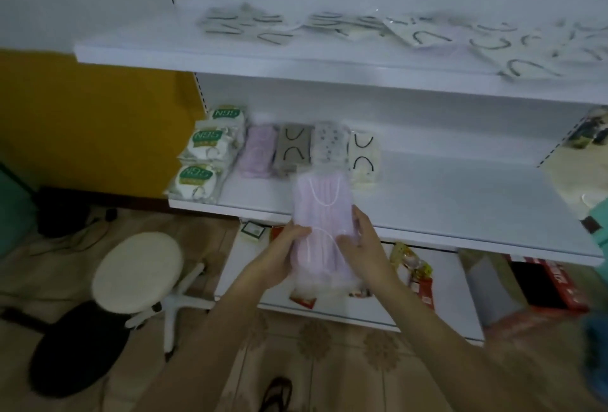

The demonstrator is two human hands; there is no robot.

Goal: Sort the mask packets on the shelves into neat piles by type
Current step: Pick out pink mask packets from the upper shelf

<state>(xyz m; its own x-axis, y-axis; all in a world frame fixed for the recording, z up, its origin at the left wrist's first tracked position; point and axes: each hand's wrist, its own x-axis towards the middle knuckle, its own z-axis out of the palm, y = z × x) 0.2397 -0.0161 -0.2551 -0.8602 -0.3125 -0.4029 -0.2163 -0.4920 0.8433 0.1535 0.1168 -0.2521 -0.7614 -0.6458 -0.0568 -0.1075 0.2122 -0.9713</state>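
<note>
A pink mask packet (322, 210) is held upright at the front edge of the middle shelf (460, 210). My left hand (283, 253) grips its left side and my right hand (362, 247) grips its right side. Behind it on the shelf stand sorted piles: white N95 packets (202, 161) at the left, then a pink pile (258, 153), a grey pile (294, 148), a dotted pile (330, 145) and a cream pile (363, 158). Loose mask packets (427, 36) lie scattered along the top shelf (230, 52).
A round cream stool (138, 273) on a white star base stands on the floor at the left. The bottom shelf (444, 306) holds red and coloured packets and a red box (552, 283). A sandal (276, 395) shows on the tiled floor.
</note>
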